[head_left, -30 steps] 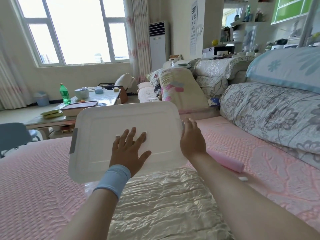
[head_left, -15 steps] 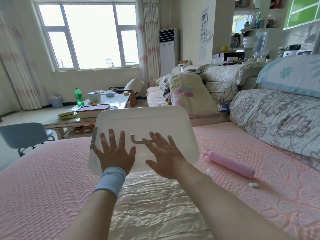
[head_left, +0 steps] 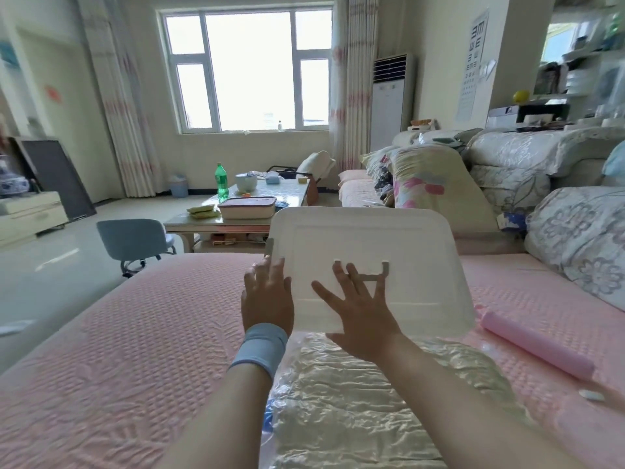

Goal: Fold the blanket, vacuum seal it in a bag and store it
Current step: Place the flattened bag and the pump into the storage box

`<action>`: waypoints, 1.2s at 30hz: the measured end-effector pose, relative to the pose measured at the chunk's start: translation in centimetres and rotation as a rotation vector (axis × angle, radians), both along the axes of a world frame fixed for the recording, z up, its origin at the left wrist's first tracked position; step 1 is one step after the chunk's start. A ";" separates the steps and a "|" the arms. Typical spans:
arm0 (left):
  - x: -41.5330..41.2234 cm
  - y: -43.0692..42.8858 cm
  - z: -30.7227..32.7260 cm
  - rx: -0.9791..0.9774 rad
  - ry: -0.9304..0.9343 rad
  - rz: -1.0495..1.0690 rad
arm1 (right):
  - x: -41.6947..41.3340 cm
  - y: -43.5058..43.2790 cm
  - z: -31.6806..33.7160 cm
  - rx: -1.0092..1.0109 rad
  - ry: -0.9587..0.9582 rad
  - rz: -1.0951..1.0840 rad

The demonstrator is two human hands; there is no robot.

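Bagged blanket [head_left: 365, 397] on the bed [head_left: 135, 350] at our 6 o'clock, near end cut off, our left hand [head_left: 267, 299] and right hand [head_left: 363, 321] flat on the white lid [head_left: 389, 238] at 12, fingers [head_left: 326, 293] apart, eye chart [head_left: 473, 62] E's at 1, lower rows blurred

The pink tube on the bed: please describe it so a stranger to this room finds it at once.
Start at the wide pink quilted bed. Right of the white plastic lid, a smooth pink tube lies flat on the cover. It is the only long, round thing there; the white piece near it is tiny.
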State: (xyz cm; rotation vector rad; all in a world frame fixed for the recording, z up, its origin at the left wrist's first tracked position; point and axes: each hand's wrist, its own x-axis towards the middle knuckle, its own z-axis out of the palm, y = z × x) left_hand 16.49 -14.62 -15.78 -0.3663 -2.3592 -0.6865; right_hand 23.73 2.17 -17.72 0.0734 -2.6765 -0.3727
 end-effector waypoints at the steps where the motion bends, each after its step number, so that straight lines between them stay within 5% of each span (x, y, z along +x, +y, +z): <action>1: -0.4 -0.4 0.1 0.030 -0.033 0.001 | 0.0 0.2 -0.1 -0.003 0.006 0.016; 7: -2.6 -1.5 -0.1 0.406 -0.114 -0.058 | 0.5 0.6 -0.5 -0.015 0.042 0.054; 20: -4.1 -1.0 0.8 0.601 -0.324 0.048 | -0.6 0.7 -0.1 -0.113 -0.027 0.061; 26: -4.0 -1.1 1.2 0.346 -0.100 -0.033 | -1.0 1.3 0.6 -0.155 -0.054 0.067; 31: -3.7 -0.7 0.1 0.163 -0.480 -0.194 | -0.9 2.2 1.4 -0.254 -0.054 0.094; 34: -3.0 -0.7 0.9 -0.049 -0.269 -0.081 | -0.2 3.5 2.6 -0.303 -0.130 -0.085; 36: -2.2 0.2 1.9 -0.164 -0.129 -0.189 | 0.0 4.3 3.2 -0.303 -0.201 -0.151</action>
